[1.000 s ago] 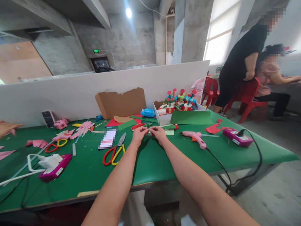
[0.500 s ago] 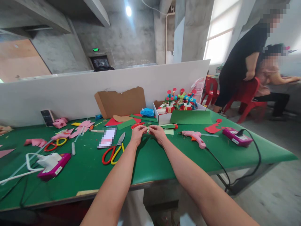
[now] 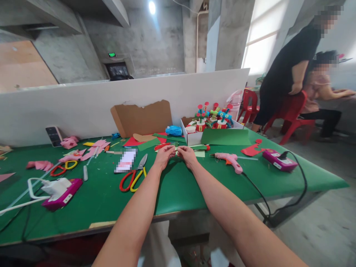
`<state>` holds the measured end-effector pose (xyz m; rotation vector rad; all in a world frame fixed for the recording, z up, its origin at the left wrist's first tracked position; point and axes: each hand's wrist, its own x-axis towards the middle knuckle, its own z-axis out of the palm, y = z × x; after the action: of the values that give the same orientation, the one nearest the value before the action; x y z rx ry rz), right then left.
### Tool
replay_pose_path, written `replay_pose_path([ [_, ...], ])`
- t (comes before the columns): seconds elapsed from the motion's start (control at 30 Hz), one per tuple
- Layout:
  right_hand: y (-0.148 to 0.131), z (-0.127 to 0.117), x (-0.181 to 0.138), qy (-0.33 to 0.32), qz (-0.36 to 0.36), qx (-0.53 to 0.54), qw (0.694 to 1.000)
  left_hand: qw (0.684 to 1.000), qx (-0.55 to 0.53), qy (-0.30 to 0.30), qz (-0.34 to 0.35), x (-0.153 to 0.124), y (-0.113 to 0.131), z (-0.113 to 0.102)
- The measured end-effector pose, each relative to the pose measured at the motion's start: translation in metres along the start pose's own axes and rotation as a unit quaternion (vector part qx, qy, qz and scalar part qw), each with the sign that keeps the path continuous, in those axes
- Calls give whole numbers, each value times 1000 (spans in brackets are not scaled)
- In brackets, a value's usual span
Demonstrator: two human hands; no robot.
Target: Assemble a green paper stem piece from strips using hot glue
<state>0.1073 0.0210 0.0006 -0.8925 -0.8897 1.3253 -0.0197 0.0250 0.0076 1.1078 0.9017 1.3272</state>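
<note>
My left hand (image 3: 165, 156) and my right hand (image 3: 187, 155) meet over the middle of the table. Their fingertips pinch a small pale green strip of paper (image 3: 176, 149) between them; its shape is mostly hidden by the fingers. Just behind the hands are a red-handled tool (image 3: 160, 146) and scraps of green paper (image 3: 150, 144). Left of my left forearm lie large scissors (image 3: 136, 175) with one red and one yellow handle. A pink glue gun (image 3: 230, 160) rests to the right of my right hand, a glue stick poking from its back.
A white box (image 3: 193, 138) of colourful paper figures stands at the back, with green card (image 3: 226, 137) against it. Magenta power strips (image 3: 279, 161) sit at both sides. A phone (image 3: 126, 161) and pink scraps lie left. Two people are at the right beside red chairs (image 3: 295, 111).
My hands stay together, still pinching the small strip, with slight finger movement. The green coil seen behind the fingertips earlier is less visible. The view has shifted a little.
</note>
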Motion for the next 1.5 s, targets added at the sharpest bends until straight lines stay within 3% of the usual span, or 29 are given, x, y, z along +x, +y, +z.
replay_pose_path([
  [0.5, -5, -1, -4, -15, 33, -16, 999, 998, 63, 2, -1, 0, 1, -5],
  [0.7, -6, 1, -4, 25, 35, 9, 999, 1000, 19, 14, -5, -1, 2, -2],
  [0.87, -9, 2, -10, -28, 48, -33, 998, 999, 27, 15, -9, 0, 0, -3],
  [1.17, -2, 3, -7, -44, 53, 47, 996, 999, 34, 26, 12, 2, -1, -5],
  [1.5, -7, 6, -11, -18, 66, 42, 997, 999, 38, 26, 20, 0, -1, -3],
])
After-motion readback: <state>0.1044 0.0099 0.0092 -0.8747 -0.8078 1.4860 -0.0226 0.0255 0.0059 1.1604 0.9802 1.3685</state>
